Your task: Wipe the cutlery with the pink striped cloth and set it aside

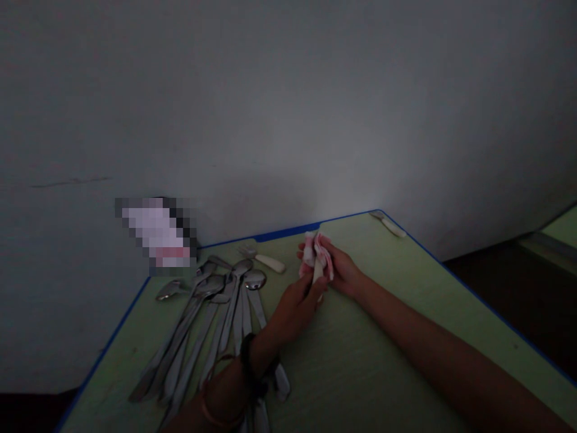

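My right hand (pixel 343 269) is closed round a red-and-white cloth (pixel 317 248), wrapped about a white-handled utensil (pixel 318 272). My left hand (pixel 295 307) pinches the lower end of that white handle. Both hands meet above the green table (pixel 383 337) near its far edge. A pile of several metal spoons (pixel 211 313) lies to the left, partly under my left wrist.
A white-handled utensil (pixel 267 260) lies by the far edge, and another (pixel 390 224) rests at the far right corner. The table has a blue rim (pixel 288 231) against a grey wall. A blurred object (pixel 157 231) stands at the far left. The room is dim.
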`<state>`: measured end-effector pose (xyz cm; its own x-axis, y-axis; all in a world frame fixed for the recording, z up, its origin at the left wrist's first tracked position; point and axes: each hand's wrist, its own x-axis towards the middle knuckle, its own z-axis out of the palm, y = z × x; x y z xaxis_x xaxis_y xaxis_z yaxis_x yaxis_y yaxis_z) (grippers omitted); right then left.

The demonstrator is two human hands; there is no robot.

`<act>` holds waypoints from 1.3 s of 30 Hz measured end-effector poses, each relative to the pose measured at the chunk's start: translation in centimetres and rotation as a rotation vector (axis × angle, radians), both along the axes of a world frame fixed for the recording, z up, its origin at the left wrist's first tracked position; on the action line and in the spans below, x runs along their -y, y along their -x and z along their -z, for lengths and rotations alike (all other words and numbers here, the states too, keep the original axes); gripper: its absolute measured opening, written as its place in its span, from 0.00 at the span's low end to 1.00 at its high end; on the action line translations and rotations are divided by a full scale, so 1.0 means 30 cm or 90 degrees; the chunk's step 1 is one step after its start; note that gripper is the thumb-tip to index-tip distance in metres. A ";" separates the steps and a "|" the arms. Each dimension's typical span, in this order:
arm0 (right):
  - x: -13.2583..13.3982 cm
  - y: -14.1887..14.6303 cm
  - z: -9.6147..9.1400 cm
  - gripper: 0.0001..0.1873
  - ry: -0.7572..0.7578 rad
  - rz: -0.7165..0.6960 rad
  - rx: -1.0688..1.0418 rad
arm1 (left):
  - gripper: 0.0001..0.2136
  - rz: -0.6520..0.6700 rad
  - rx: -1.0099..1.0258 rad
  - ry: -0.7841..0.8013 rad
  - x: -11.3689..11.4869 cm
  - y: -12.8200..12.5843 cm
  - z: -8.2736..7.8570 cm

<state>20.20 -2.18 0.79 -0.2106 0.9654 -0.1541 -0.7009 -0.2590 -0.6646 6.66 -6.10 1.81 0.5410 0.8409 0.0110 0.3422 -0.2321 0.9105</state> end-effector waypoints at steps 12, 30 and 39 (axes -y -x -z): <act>0.001 0.001 0.005 0.16 -0.012 0.000 0.011 | 0.17 0.010 0.012 -0.008 0.000 -0.002 0.006; -0.002 -0.007 0.003 0.15 -0.017 -0.020 -0.011 | 0.17 0.006 0.019 0.021 0.000 -0.001 0.003; 0.007 -0.020 -0.014 0.24 -0.018 0.006 -0.101 | 0.18 0.010 0.025 0.025 -0.001 0.003 0.010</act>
